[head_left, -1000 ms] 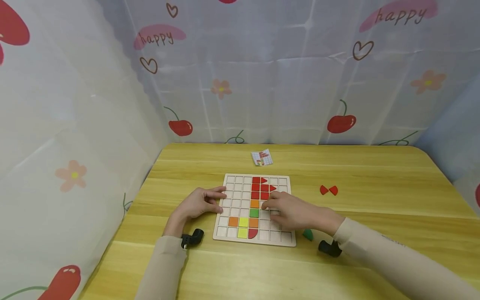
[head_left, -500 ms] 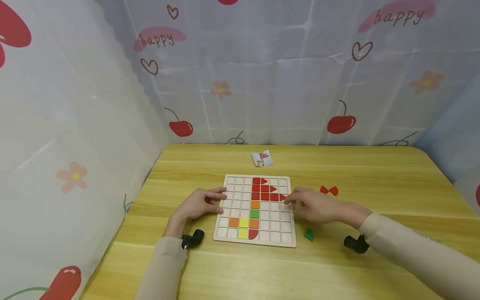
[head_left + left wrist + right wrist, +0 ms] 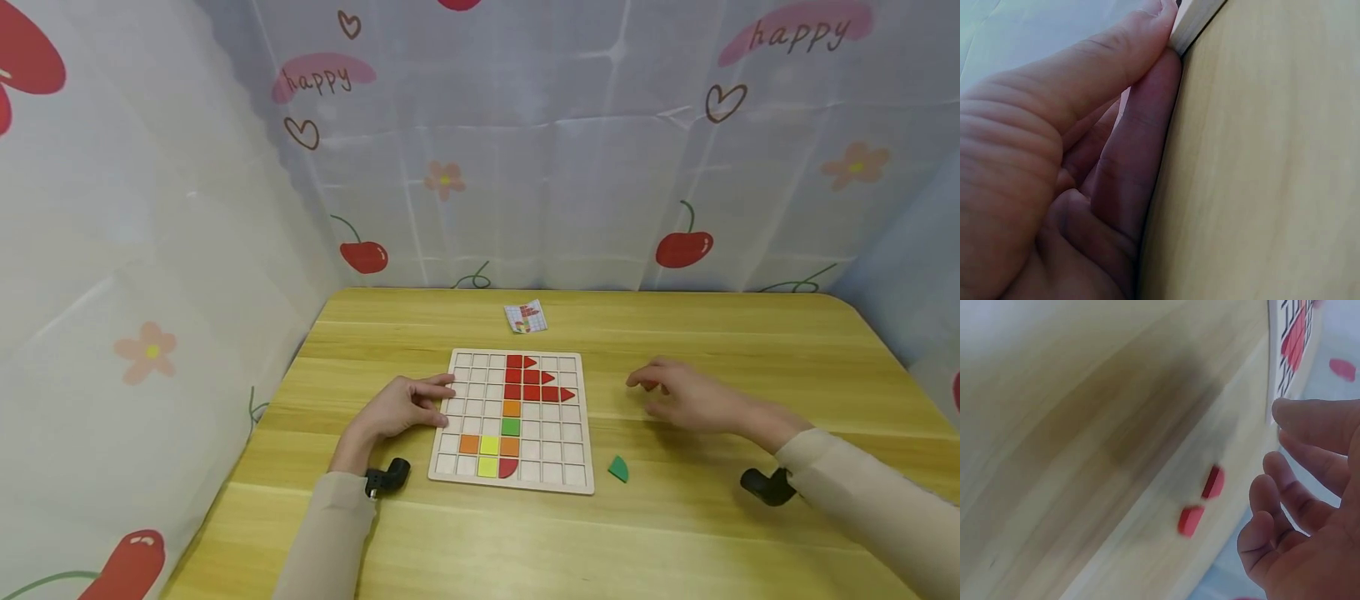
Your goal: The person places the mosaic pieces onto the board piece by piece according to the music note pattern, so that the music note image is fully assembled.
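Observation:
My left hand (image 3: pixel 401 406) rests at the left edge of a pale wooden grid board (image 3: pixel 553 454), thumb and fingertips touching the rim. The left wrist view shows the thumb at the board's edge (image 3: pixel 1196 24) and a finger lying along the table. On the board, rows of red squares end in red triangles (image 3: pixel 567 395), with orange, green and yellow squares below. My right hand (image 3: pixel 693 398) hovers right of the board, fingers loosely bent, holding nothing. Two red quarter-round pieces (image 3: pixel 1213 482) lie near it in the right wrist view; the hand hides them in the head view.
A green quarter-round piece (image 3: pixel 618 468) lies on the wooden table (image 3: pixel 480 542) by the board's lower right. Behind the board is a small picture card (image 3: pixel 527 317) with a coloured grid pattern. A printed curtain (image 3: pixel 555 183) hangs at the table's back.
My right hand has left the red triangle at the end of the third row and moved right, over the two loose red pieces. My left hand stays at the board's edge.

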Action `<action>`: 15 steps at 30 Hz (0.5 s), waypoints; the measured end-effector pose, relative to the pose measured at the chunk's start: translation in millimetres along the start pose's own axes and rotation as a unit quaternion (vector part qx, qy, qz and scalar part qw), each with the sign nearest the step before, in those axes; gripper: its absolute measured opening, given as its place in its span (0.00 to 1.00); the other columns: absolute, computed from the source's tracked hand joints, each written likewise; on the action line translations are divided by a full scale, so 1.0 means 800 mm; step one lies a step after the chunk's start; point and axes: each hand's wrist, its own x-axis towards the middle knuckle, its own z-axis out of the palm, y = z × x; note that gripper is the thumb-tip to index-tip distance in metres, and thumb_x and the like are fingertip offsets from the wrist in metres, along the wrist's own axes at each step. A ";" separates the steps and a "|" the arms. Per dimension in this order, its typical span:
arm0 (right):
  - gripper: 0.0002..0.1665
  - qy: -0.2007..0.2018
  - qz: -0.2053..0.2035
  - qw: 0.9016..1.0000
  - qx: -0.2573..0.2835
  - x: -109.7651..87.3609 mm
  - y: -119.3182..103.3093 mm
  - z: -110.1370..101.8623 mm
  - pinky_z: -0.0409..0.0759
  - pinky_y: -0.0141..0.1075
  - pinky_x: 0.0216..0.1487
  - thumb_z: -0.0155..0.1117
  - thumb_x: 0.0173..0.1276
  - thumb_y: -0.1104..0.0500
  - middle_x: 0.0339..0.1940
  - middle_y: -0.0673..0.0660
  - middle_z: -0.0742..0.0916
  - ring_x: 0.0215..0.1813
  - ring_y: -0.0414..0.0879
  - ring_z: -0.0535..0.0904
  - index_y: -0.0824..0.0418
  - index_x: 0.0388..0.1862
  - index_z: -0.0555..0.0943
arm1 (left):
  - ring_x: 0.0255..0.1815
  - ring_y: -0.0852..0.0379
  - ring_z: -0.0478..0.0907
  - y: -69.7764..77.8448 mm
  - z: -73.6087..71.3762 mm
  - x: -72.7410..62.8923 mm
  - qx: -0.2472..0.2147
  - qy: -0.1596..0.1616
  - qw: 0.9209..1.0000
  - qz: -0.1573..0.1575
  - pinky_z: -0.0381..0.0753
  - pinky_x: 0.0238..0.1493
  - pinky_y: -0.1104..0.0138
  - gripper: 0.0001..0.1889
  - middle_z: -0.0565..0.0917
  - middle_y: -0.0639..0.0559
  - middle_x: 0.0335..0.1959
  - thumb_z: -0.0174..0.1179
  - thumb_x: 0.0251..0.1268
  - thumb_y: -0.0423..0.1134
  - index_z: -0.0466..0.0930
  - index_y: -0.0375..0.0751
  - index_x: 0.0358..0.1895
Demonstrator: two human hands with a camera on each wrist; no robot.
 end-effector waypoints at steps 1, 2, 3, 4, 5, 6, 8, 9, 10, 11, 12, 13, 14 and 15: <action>0.21 0.002 0.003 1.000 -0.002 -0.003 0.004 -0.002 0.81 0.50 0.52 0.70 0.69 0.63 0.53 0.59 0.84 0.51 0.53 0.81 0.64 0.60 0.82 | 0.82 0.55 0.62 0.000 0.000 0.000 -0.001 -0.001 1.000 0.001 0.79 0.49 0.73 0.23 0.76 0.60 0.73 0.78 0.55 0.35 0.89 0.46 0.56; 0.21 0.006 0.005 1.000 -0.004 -0.005 0.007 -0.004 0.81 0.50 0.53 0.70 0.68 0.64 0.52 0.58 0.84 0.52 0.53 0.81 0.64 0.60 0.82 | 0.82 0.55 0.61 0.000 0.000 0.000 0.000 -0.002 1.000 0.002 0.79 0.49 0.73 0.23 0.76 0.59 0.73 0.78 0.55 0.35 0.89 0.45 0.56; 0.21 0.008 0.005 1.000 -0.005 -0.007 0.010 -0.006 0.81 0.50 0.53 0.70 0.68 0.64 0.52 0.58 0.85 0.52 0.53 0.81 0.64 0.59 0.83 | 0.82 0.55 0.61 0.001 0.000 0.000 0.000 -0.003 1.000 0.003 0.79 0.49 0.73 0.23 0.76 0.59 0.74 0.78 0.55 0.35 0.89 0.45 0.56; 0.21 0.011 0.005 1.000 -0.007 -0.009 0.012 -0.007 0.81 0.50 0.52 0.70 0.67 0.65 0.52 0.58 0.85 0.51 0.53 0.81 0.64 0.58 0.83 | 0.82 0.55 0.62 0.001 0.000 0.000 0.001 -0.003 1.000 0.002 0.79 0.49 0.73 0.23 0.76 0.59 0.74 0.78 0.55 0.35 0.89 0.46 0.56; 0.20 0.014 0.007 1.000 -0.007 -0.011 0.015 -0.009 0.81 0.50 0.52 0.70 0.66 0.65 0.52 0.58 0.85 0.51 0.53 0.81 0.63 0.58 0.83 | 0.81 0.55 0.63 0.001 0.000 0.000 0.001 -0.003 1.000 0.002 0.79 0.49 0.73 0.23 0.76 0.59 0.74 0.78 0.55 0.35 0.89 0.46 0.56; 0.20 0.018 0.009 1.000 -0.008 -0.012 0.018 -0.010 0.81 0.50 0.53 0.70 0.66 0.66 0.53 0.59 0.84 0.51 0.53 0.81 0.63 0.58 0.83 | 0.80 0.54 0.65 0.002 0.001 0.000 0.002 -0.002 1.000 0.001 0.79 0.49 0.73 0.23 0.76 0.59 0.74 0.78 0.55 0.35 0.89 0.46 0.56; 0.21 0.023 0.013 1.000 -0.010 -0.014 0.024 -0.012 0.81 0.50 0.52 0.70 0.65 0.67 0.54 0.61 0.84 0.52 0.54 0.81 0.64 0.58 0.83 | 0.79 0.53 0.67 0.002 0.001 -0.001 0.003 -0.001 1.000 0.001 0.79 0.48 0.73 0.23 0.76 0.58 0.74 0.78 0.55 0.36 0.89 0.46 0.57; 0.22 0.024 0.014 1.000 -0.011 -0.015 0.028 -0.013 0.81 0.51 0.52 0.71 0.64 0.67 0.55 0.63 0.83 0.51 0.55 0.81 0.64 0.58 0.83 | 0.78 0.53 0.69 0.002 0.001 -0.001 0.003 -0.001 1.000 -0.001 0.79 0.48 0.73 0.23 0.76 0.59 0.74 0.78 0.55 0.35 0.89 0.46 0.57; 0.23 0.026 0.015 0.999 -0.013 -0.015 0.031 -0.014 0.81 0.52 0.52 0.71 0.63 0.67 0.55 0.64 0.83 0.51 0.56 0.81 0.65 0.58 0.83 | 0.76 0.53 0.70 0.002 0.001 -0.001 0.002 0.000 1.000 -0.002 0.79 0.48 0.73 0.23 0.76 0.59 0.74 0.78 0.55 0.35 0.89 0.46 0.57; 0.23 0.027 0.015 0.999 -0.015 -0.015 0.035 -0.014 0.81 0.52 0.52 0.72 0.62 0.67 0.55 0.65 0.83 0.51 0.57 0.81 0.66 0.58 0.83 | 0.75 0.52 0.72 0.003 0.001 -0.002 0.000 0.000 1.000 -0.004 0.79 0.48 0.73 0.23 0.75 0.59 0.74 0.78 0.55 0.35 0.89 0.46 0.57; 0.24 0.029 0.013 0.999 -0.019 -0.015 0.039 -0.014 0.81 0.53 0.52 0.72 0.62 0.67 0.55 0.65 0.83 0.51 0.57 0.82 0.67 0.58 0.82 | 0.75 0.53 0.72 0.003 0.001 -0.002 0.000 0.001 1.000 -0.007 0.79 0.48 0.73 0.23 0.75 0.60 0.74 0.78 0.55 0.35 0.89 0.47 0.57; 0.24 0.030 0.011 0.999 -0.021 -0.015 0.043 -0.014 0.81 0.53 0.51 0.73 0.62 0.67 0.54 0.66 0.83 0.51 0.57 0.82 0.68 0.58 0.82 | 0.74 0.53 0.73 0.003 0.001 -0.002 0.001 0.002 1.000 -0.008 0.79 0.48 0.73 0.23 0.75 0.60 0.74 0.78 0.55 0.35 0.89 0.47 0.57; 0.24 0.033 0.010 0.999 -0.023 -0.014 0.047 -0.014 0.81 0.54 0.51 0.73 0.61 0.67 0.53 0.66 0.84 0.50 0.57 0.82 0.68 0.58 0.82 | 0.73 0.53 0.74 0.003 0.000 -0.002 0.000 0.003 1.000 -0.009 0.79 0.48 0.73 0.23 0.75 0.60 0.74 0.78 0.55 0.35 0.89 0.47 0.57; 0.24 0.035 0.007 0.999 -0.025 -0.014 0.050 -0.013 0.81 0.54 0.51 0.74 0.61 0.67 0.52 0.66 0.84 0.49 0.57 0.82 0.69 0.57 0.82 | 0.73 0.53 0.74 0.003 0.000 -0.001 0.000 0.003 1.000 -0.008 0.79 0.48 0.73 0.23 0.75 0.60 0.74 0.78 0.55 0.35 0.89 0.47 0.57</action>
